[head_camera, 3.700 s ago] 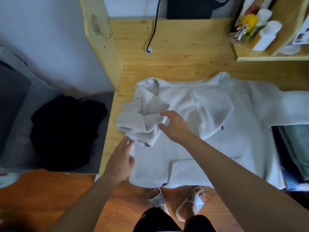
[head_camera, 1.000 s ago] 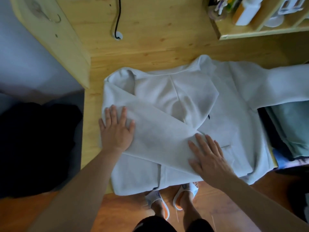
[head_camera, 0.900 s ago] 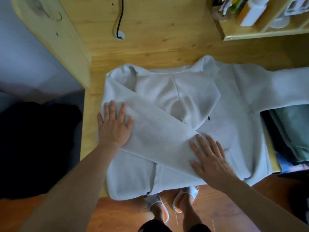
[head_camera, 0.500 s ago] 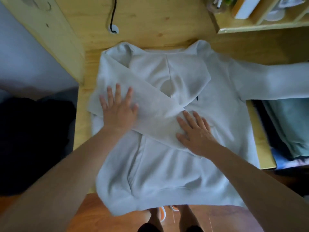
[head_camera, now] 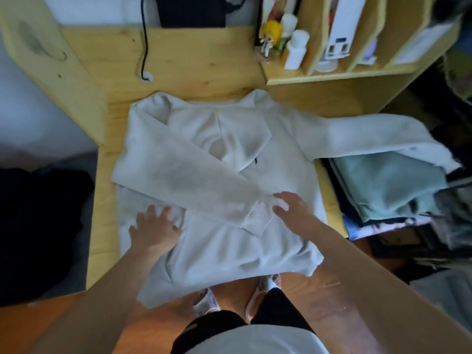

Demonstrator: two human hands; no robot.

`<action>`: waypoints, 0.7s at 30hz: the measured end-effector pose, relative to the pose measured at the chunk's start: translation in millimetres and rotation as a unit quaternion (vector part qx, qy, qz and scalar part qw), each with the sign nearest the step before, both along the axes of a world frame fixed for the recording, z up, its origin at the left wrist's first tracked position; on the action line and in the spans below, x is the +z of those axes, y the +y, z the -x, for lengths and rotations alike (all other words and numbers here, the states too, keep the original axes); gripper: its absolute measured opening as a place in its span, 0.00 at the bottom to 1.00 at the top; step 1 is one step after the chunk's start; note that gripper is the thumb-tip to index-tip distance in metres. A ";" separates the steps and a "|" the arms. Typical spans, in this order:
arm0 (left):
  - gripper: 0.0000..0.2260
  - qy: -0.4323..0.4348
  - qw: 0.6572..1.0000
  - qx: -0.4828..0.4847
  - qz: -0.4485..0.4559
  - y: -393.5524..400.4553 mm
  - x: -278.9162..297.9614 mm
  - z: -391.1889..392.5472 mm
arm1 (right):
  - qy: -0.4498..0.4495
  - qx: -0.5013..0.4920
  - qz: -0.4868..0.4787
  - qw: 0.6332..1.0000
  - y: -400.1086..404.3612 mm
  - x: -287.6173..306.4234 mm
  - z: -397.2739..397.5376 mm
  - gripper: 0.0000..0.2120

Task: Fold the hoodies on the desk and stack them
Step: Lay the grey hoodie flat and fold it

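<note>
We have the pale hoodie [head_camera: 229,180] spread across the bench [head_camera: 194,65], hem hanging off the front edge, our left hand [head_camera: 153,229] and right hand [head_camera: 293,210] flat with fingers spread, so its overhang could drag the folded sleeve [head_camera: 189,180] loose.

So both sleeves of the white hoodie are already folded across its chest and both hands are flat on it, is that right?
Not quite. Only one sleeve is folded across the white hoodie; the other sleeve lies stretched out to the side, over the pile of clothes beside the desk. The head view shows this. The left hand and right hand do rest flat on the hoodie.
</note>
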State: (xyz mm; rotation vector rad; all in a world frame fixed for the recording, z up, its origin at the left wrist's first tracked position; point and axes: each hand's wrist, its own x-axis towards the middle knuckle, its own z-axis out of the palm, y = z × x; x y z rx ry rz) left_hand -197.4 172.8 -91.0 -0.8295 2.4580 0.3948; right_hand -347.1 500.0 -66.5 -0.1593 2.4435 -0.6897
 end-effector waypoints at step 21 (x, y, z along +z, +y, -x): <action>0.20 0.131 0.981 -0.051 -0.133 302.9 57.2 116.9 | -0.140 -0.651 0.445 0.599 328.7 60.7 256.3 0.08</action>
